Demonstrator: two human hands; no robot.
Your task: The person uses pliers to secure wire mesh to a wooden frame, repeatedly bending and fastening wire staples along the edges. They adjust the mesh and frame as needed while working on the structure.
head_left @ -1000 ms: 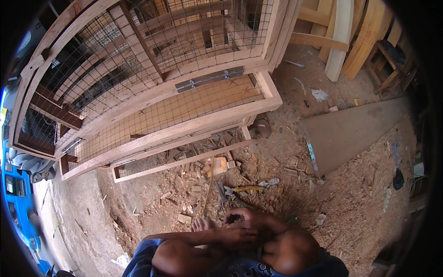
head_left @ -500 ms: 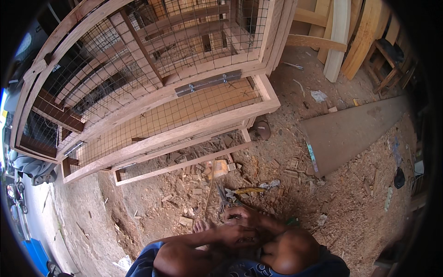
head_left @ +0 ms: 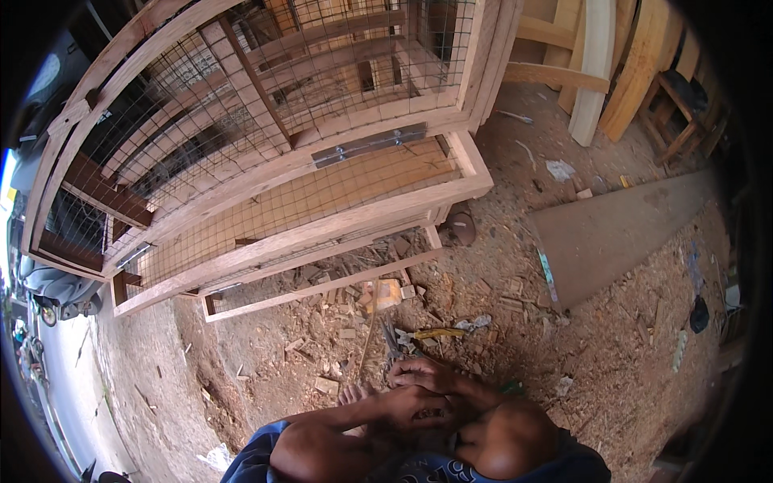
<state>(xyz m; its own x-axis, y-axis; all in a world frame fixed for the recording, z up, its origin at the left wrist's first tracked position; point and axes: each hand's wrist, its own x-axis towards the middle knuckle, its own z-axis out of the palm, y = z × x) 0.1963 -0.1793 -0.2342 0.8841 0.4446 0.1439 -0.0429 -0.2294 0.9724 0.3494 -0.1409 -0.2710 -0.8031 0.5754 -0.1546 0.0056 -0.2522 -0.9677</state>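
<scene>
My left hand (head_left: 417,405) is in front of my lap between my bent knees, its fingers curled inward; what they close on, if anything, is hidden. Just beyond it my right hand (head_left: 420,374) crosses in from the right, also with bent fingers, close against the left. A grey metal hand tool with two long arms, like pliers or snips (head_left: 393,336), lies just past the right hand's fingers. Whether they touch it I cannot tell. A yellow strip (head_left: 439,332) and a crumpled whitish scrap (head_left: 478,322) are beside the tool.
A wooden frame cage with wire mesh (head_left: 306,213) stands ahead and left. Wood chips and offcuts (head_left: 326,385) litter the ground. A brown board (head_left: 620,233) lies at right, near leaning planks (head_left: 592,80) and a wooden stool (head_left: 676,117). A road (head_left: 76,386) runs along the left.
The view has shifted slightly. A blue vehicle at the lower left has left the view. My hands stay close together in nearly the same place.
</scene>
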